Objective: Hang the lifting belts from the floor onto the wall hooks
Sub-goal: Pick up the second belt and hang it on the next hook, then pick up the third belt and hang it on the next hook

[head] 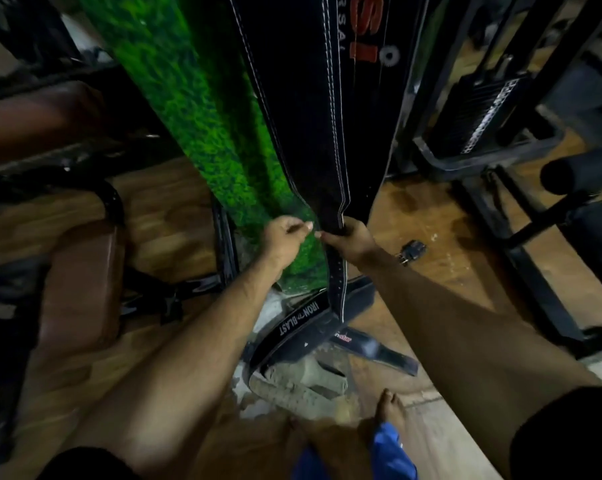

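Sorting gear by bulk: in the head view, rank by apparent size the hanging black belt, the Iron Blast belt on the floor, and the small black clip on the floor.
1. Hanging black belt, though nearest the camera.
2. Iron Blast belt.
3. Small black clip.

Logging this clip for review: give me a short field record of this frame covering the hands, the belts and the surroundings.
right hand: gripping the narrow part of the hanging black belt
left hand: loosely closed beside that belt, contact unclear
hanging black belt: white stitching, tail dangles below the hands
floor belts: IRON BLAST belt and another black belt lying on the floor
backdrop: green panel
hooks: not visible
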